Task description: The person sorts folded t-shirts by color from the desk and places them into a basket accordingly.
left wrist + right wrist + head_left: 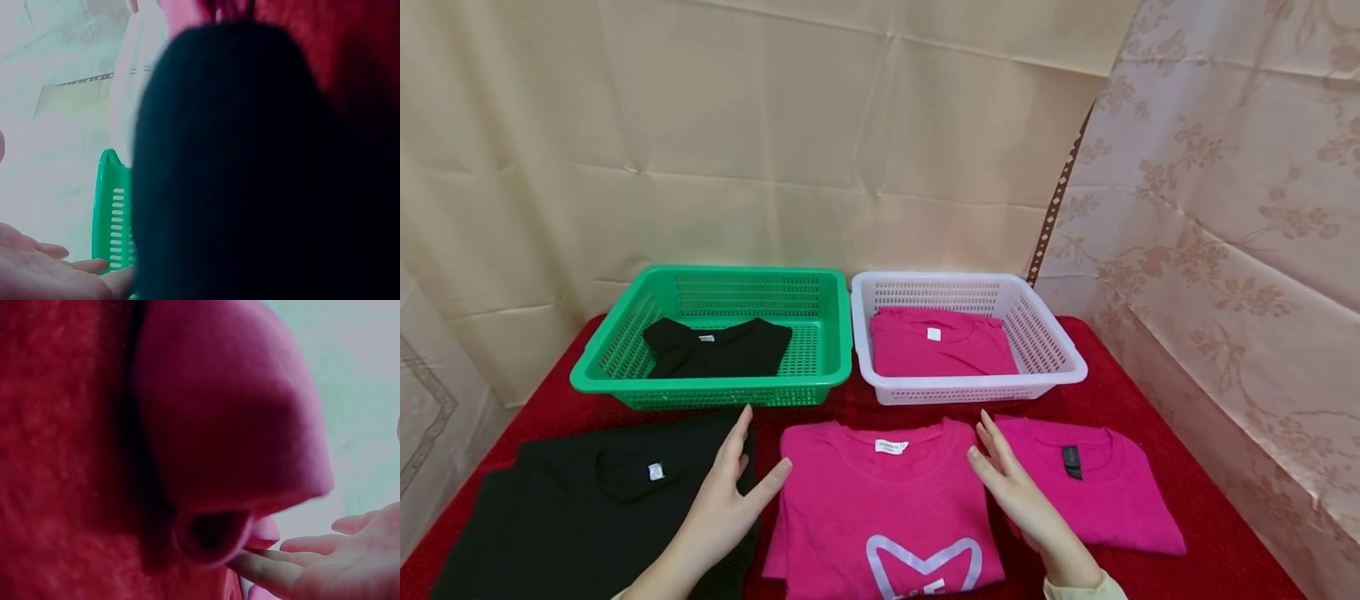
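— Just on the near side of the white basket point(970, 382), a bit to its left, lies the pink shirt with the printed outline point(865, 492). How far along is this, you reckon?

— Partway, I'd guess. That one looks folded, but it's out on the red cloth point(1225, 571). So are the black-tagged shirt point(1101, 500), near side and further right, and the big black shirt point(580, 517), near side and well left. The white basket already has a pink tee point(940, 354) in it; the green basket point(711, 385), just beside it on the left, has a black tee point(722, 357).

— And the grip?

— Nothing held, lol. Left hand point(726, 500) and right hand point(1018, 492) both have straight fingers, on the white basket's near side, outlined shirt between them. Fingertips are right by its edges; can't tell if they touch.
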A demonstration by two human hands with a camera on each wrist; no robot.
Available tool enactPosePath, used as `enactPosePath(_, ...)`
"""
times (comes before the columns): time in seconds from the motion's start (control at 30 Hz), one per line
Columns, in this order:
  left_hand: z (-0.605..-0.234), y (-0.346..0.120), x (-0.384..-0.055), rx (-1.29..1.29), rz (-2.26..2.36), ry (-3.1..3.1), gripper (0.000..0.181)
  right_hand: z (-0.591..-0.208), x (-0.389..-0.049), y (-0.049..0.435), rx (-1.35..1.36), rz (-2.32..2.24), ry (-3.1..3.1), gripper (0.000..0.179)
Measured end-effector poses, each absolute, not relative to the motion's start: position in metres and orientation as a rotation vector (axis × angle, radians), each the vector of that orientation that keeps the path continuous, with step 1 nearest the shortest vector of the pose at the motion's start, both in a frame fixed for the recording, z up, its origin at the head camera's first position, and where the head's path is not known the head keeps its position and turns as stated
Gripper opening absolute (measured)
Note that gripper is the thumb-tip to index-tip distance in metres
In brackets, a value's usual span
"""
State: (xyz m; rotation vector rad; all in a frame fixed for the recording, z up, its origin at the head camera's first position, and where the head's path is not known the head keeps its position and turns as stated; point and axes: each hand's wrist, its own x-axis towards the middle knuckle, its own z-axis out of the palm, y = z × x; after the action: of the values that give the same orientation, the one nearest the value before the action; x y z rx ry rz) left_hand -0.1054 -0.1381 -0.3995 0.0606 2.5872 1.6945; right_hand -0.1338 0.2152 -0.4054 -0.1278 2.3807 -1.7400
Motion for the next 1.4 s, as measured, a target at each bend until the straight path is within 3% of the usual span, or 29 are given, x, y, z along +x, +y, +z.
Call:
enactPosePath(0.83, -0.419, -0.120, -0.108, -0.098, 1.762, 2.273, 0.086, -0.421, -0.142, 0.218, 0.211, -1.910, 2.150, 0.061)
enactPosePath(1.1, -0.420, -0.118, -0.110, -0.128, 1.767, 2.241, 0.093, -0.424, -0.142, 0.218, 0.139, -1.867, 2.108, 0.059)
enactPosePath(1.4, -0.423, -0.117, -0.109, -0.091, 1.768, 2.198, 0.087, -0.426, -0.142, 0.220, 0.052, -1.848, 2.025, 0.058)
